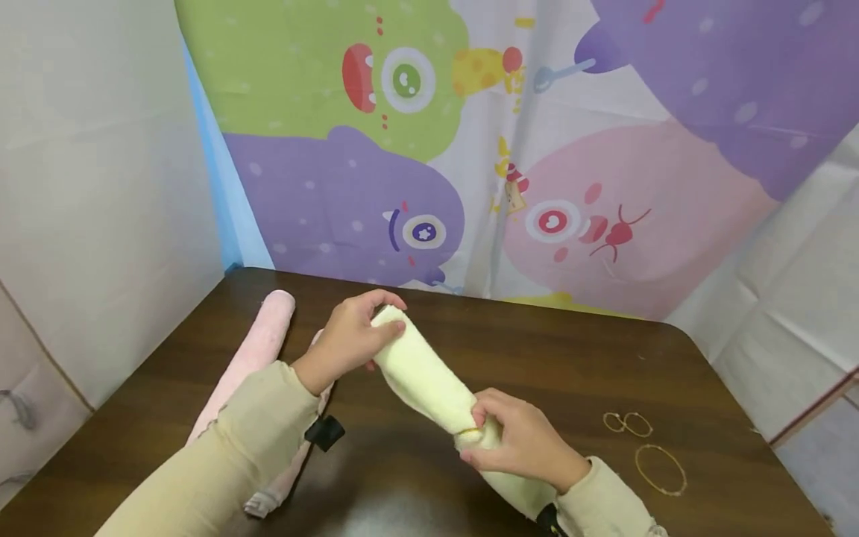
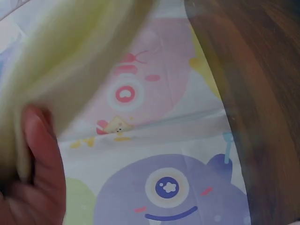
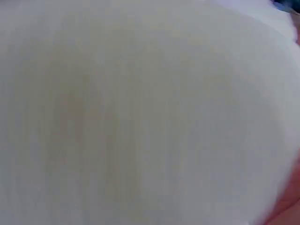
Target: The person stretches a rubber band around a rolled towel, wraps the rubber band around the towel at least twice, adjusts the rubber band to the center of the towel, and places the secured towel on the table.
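Here's the rolled yellow towel (image 1: 429, 373), slanting above the desk (image 1: 570, 358), both hands clamped on it: left hand (image 1: 349, 335) gripping the far end, right hand (image 1: 526, 441) pinching lower down, beside a thin band (image 1: 468, 430). Pink rolls (image 1: 251, 354) lie toward the desk's left edge, loose rubber bands (image 1: 624, 427) toward its right.

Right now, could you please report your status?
Left fingers grip one end of the yellow towel roll; right fingers grip it at its rubber band. Loose bands at right, not obstructing.
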A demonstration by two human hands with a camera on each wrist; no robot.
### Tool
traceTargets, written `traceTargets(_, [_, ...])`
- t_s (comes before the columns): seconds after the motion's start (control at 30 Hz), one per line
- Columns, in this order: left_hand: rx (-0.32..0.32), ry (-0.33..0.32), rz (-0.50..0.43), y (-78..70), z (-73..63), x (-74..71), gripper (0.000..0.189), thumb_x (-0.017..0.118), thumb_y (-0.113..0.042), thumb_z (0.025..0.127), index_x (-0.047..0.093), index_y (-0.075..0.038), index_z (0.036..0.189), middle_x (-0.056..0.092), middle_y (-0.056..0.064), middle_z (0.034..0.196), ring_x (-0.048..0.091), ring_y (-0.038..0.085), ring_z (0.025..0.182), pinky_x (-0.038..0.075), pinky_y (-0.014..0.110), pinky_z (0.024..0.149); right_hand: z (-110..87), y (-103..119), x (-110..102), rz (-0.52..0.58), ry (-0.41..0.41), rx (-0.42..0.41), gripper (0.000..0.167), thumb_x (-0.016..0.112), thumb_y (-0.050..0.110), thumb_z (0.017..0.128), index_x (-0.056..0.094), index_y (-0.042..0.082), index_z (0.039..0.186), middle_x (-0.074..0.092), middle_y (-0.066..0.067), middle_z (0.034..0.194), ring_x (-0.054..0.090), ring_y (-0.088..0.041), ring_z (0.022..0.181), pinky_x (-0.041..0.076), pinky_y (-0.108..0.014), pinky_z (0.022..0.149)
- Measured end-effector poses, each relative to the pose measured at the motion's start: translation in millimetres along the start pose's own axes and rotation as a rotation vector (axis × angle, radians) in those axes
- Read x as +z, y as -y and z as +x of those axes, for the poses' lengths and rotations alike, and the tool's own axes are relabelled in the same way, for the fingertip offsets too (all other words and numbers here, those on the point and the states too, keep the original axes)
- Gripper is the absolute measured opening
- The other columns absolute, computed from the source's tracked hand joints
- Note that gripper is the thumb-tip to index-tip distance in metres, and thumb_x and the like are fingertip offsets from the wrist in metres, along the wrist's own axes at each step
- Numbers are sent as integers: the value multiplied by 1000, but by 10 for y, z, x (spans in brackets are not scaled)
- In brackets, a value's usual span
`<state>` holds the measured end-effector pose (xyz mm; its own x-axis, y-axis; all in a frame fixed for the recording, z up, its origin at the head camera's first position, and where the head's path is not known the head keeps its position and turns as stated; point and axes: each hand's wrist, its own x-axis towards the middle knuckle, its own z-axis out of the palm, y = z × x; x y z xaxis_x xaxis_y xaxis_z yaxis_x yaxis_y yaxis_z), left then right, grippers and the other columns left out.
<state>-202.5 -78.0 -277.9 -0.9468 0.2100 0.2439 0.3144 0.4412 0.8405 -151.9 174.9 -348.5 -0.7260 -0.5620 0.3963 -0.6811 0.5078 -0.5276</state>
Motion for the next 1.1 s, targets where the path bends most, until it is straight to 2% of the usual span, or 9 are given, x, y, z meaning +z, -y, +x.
traceTargets(0.1, [70, 164, -88, 53, -6, -56, 29, 65, -12, 85, 60, -2, 111, 63, 14, 87, 55, 19, 62, 47, 31, 42, -3, 2, -46, 211, 53, 130, 36, 76, 8, 67, 41, 12, 76, 47, 7, 74, 43, -3, 63, 38, -19, 52])
traceTargets(0.23, [203, 460, -310, 143, -19, -156, 59, 72, -9, 77, 44, 5, 127, 55, 14, 97, 57, 20, 80, 53, 31, 61, -6, -56, -116, 606, 105, 212, 20, 59, -2, 75, 41, -2, 81, 53, -1, 82, 59, -9, 73, 49, -22, 63])
traceTargets(0.33, [317, 551, -358, 174, -64, -179, 87, 78, -5, 69, 27, 4, 139, 45, 17, 112, 52, 24, 97, 53, 33, 76, -2, -117, -143, 883, 121, 203, 14, 49, -7, 75, 42, -4, 87, 55, -8, 94, 64, -19, 83, 53, -28, 75])
traceTargets(0.5, [489, 427, -132, 107, -159, -113, 119, 81, -4, 62, -1, -7, 150, 38, 23, 129, 43, 30, 111, 42, 32, 94, 4, -244, -121, 1115, 148, 159, 26, 43, -3, 74, 49, 9, 97, 55, -6, 98, 65, -21, 82, 52, -29, 75])
traceTargets(0.6, [651, 281, 35, 76, -152, -7, 123, 84, -1, 62, 0, -16, 151, 39, 26, 130, 46, 30, 110, 42, 35, 94, -14, -314, -108, 1227, 176, 138, 38, 40, -3, 74, 51, 10, 108, 57, -4, 99, 65, -20, 82, 52, -26, 74])
traceTargets(0.7, [784, 134, 46, 70, -105, 116, 130, 86, 5, 60, 3, -32, 152, 45, 28, 124, 51, 32, 104, 48, 36, 86, 3, -362, -98, 1276, 224, 131, 47, 38, -3, 75, 50, 10, 118, 59, -4, 102, 64, -19, 85, 51, -26, 75])
traceTargets(0.77, [827, 45, 2, 60, -56, 186, 125, 87, 7, 57, 15, -31, 152, 51, 27, 120, 55, 31, 100, 50, 34, 82, 14, -366, -90, 1188, 227, 153, 42, 41, -4, 76, 49, 8, 116, 59, -5, 100, 63, -18, 85, 51, -26, 75])
traceTargets(0.93, [779, -178, -52, 2, 34, 246, 61, 80, 10, 66, 57, 3, 122, 65, 23, 106, 63, 26, 87, 52, 30, 74, -3, -350, -16, 828, 133, 168, 37, 58, -3, 84, 35, -7, 112, 55, -7, 101, 59, -11, 85, 50, -23, 72])
traceTargets(1.1, [668, -276, -35, -9, 54, 182, 45, 76, 11, 71, 62, 7, 113, 68, 20, 92, 61, 22, 74, 50, 32, 63, -12, -308, 103, 432, -96, -108, 45, 64, -15, 76, 43, -10, 115, 59, -16, 97, 57, -8, 80, 49, -21, 65])
